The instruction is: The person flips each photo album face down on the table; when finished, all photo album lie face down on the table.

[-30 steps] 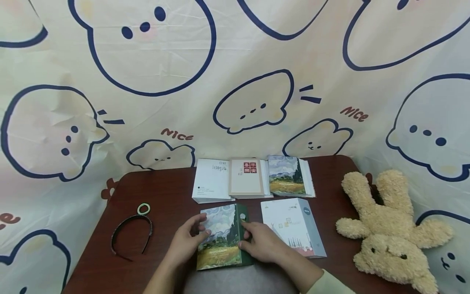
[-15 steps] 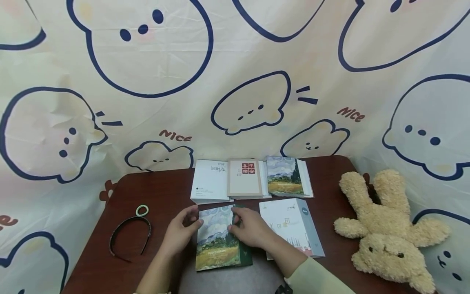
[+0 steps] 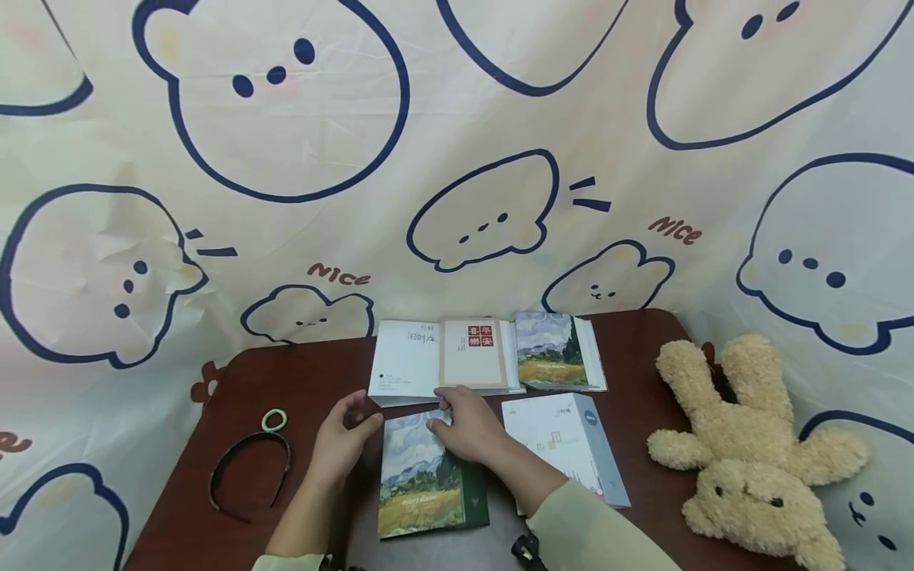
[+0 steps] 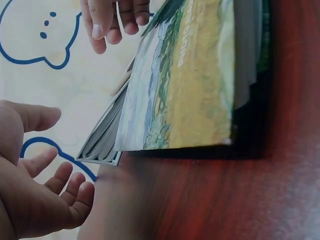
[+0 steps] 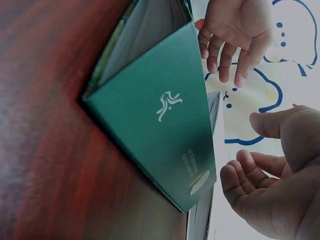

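Note:
A photo album (image 3: 420, 484) with a painted landscape cover and a dark green spine (image 5: 155, 110) stands near the front of the table. My left hand (image 3: 341, 434) is just off its upper left corner, thumb and fingers spread loosely with nothing between them. Over the album's top right edge is my right hand (image 3: 466, 424), its fingers bent loosely and its palm facing in. The right wrist view shows that hand (image 5: 275, 175) beside the album, a gap between thumb and fingers. In the left wrist view, my left hand (image 4: 45, 185) is likewise apart from the cover.
Behind lie a white album (image 3: 407, 357), a beige-covered album (image 3: 473, 355) and another landscape album (image 3: 550, 349). A white album with a blue-grey spine (image 3: 550, 440) is to the right. A headband (image 3: 250, 468) and a green ring (image 3: 274, 420) lie left; a teddy bear (image 3: 757, 452) lies right.
My right hand has moved from the album's spine up and left to its top edge. My left hand has come off the cover and slid slightly left. The view has tilted up a little.

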`<action>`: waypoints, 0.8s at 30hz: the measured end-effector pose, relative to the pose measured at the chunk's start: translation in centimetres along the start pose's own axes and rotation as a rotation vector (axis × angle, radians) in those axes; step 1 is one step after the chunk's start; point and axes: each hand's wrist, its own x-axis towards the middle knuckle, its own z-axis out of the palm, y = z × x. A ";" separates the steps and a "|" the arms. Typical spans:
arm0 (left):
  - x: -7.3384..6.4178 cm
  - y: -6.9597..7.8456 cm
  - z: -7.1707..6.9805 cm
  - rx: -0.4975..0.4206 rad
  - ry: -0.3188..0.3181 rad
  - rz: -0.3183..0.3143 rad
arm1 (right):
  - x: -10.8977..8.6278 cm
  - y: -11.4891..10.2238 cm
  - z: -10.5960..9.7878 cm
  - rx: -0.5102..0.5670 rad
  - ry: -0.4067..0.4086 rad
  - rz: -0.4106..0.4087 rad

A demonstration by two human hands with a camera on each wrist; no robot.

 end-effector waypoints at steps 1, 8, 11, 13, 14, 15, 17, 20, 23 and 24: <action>0.1 0.0 0.0 -0.003 0.000 -0.005 | 0.2 0.0 0.1 -0.005 0.004 0.000; 1.2 0.0 0.2 -0.048 0.008 -0.031 | 1.4 -0.1 0.2 0.002 0.017 -0.011; 1.7 -0.1 0.5 -0.066 0.014 -0.041 | 2.0 0.0 0.4 0.011 0.010 -0.012; 2.1 -0.2 0.7 -0.072 0.018 -0.051 | 2.4 0.2 0.6 0.008 0.002 -0.009; 2.4 -0.2 0.8 -0.075 0.020 -0.053 | 2.6 0.2 0.7 0.002 -0.001 -0.007; 2.6 -0.2 0.9 -0.078 0.022 -0.057 | 2.8 0.2 0.8 -0.002 -0.002 -0.006; 3.1 -0.2 1.0 -0.086 0.027 -0.061 | 3.1 0.2 0.9 -0.012 -0.002 -0.005; 3.9 -0.2 1.1 -0.100 0.030 -0.064 | 3.6 0.1 1.1 -0.034 0.002 -0.002; 4.5 -0.1 1.1 -0.107 0.022 -0.065 | 3.9 -0.2 1.2 -0.058 0.002 0.003; 4.6 -0.1 1.1 -0.108 0.017 -0.062 | 4.1 -0.3 1.2 -0.065 0.002 0.005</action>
